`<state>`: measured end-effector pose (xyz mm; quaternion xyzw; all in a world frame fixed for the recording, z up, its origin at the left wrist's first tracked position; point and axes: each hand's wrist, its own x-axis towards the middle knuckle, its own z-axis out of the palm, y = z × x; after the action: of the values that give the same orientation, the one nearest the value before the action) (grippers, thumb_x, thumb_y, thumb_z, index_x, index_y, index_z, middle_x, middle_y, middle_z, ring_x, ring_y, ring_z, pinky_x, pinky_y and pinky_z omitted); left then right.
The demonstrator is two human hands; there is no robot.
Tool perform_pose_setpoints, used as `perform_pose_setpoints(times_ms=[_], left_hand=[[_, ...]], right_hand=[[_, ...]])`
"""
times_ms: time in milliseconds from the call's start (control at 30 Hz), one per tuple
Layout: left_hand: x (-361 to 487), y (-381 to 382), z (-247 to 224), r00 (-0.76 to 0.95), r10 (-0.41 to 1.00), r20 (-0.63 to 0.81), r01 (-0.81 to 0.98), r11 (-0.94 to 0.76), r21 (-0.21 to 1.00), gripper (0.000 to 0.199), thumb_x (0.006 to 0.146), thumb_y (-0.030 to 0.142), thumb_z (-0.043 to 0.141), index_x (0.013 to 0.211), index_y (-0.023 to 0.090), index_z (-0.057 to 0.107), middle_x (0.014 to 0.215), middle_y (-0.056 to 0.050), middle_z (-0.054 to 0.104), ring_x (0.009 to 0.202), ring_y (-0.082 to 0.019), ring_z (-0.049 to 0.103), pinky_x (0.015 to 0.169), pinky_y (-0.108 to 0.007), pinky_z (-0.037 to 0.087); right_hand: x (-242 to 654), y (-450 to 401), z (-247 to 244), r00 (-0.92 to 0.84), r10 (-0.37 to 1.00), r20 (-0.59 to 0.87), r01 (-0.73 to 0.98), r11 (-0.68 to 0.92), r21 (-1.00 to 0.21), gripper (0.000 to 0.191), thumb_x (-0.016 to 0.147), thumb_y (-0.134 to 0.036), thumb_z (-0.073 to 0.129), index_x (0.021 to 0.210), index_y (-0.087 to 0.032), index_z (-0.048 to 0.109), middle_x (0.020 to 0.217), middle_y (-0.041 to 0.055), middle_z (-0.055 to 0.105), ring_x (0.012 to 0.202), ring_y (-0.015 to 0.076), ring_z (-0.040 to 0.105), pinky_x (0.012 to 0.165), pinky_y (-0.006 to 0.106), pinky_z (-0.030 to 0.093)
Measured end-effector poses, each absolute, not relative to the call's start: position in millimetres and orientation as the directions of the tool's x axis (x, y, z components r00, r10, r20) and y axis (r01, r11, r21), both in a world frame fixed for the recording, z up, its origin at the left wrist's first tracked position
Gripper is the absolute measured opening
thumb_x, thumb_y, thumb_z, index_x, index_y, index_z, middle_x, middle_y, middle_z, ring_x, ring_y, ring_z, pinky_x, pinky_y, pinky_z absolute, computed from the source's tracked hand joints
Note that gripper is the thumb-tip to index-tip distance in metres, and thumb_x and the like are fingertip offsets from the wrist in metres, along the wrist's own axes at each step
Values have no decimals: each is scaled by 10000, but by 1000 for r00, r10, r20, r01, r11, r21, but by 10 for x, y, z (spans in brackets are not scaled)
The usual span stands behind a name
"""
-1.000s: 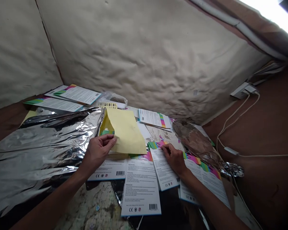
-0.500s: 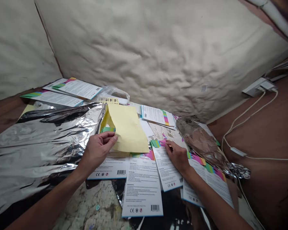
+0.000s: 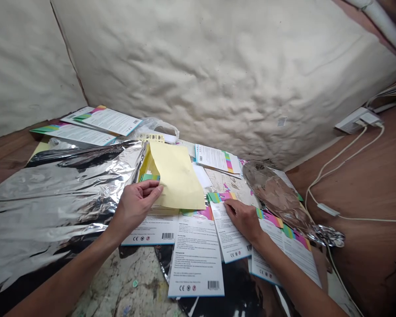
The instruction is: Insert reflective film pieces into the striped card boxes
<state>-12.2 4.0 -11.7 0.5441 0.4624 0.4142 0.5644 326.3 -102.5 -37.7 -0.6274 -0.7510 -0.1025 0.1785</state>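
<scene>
My left hand (image 3: 140, 200) pinches the lower left edge of a yellow paper sheet (image 3: 178, 178), lifting it a little; something green shows beneath that edge. My right hand (image 3: 242, 215) is closed over a white printed card (image 3: 229, 233) with a colourful top, its fingertips near the card's upper part. Whether they grip the card or only press on it is hard to tell. Another printed card (image 3: 198, 264) lies between my hands, and one more (image 3: 148, 226) is partly under the yellow sheet. Further cards (image 3: 285, 248) overlap beyond my right wrist.
Silver foil sheeting (image 3: 69, 193) covers the left side. More cards (image 3: 107, 119) and a clear plastic bag (image 3: 155, 125) lie at the back left, a card stack (image 3: 216, 158) at the back centre. Clear film (image 3: 270, 189) lies right, near a power strip (image 3: 358, 121) with white cables.
My right fingers have shifted slightly down and left on the card, uncovering more of its colourful top. My left hand keeps its pinch on the yellow sheet.
</scene>
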Motion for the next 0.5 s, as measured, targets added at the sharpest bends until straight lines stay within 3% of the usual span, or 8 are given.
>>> perform_pose_setpoints(times_ms=[300, 500], left_hand=[[-116, 35, -104, 236, 970, -66, 35, 59, 998, 480, 765, 494, 738, 1072, 125, 712, 911, -73, 754, 844, -209, 704, 736, -259, 548], [-115, 60, -134, 239, 964, -114, 29, 110, 994, 476, 749, 470, 743, 1078, 130, 698, 881, -58, 752, 812, -204, 702, 674, -245, 546]], right_hand=[[3241, -1022, -286, -123, 950, 287, 981, 161, -111, 203, 963, -227, 501, 1007, -215, 699, 1044, 28, 750, 940, 196, 710, 821, 301, 535], [3176, -1098, -232, -112, 978, 177, 988, 128, -86, 314, 980, -299, 469, 1235, -207, 626, 1280, 77, 654, 1126, 249, 645, 916, 410, 545]])
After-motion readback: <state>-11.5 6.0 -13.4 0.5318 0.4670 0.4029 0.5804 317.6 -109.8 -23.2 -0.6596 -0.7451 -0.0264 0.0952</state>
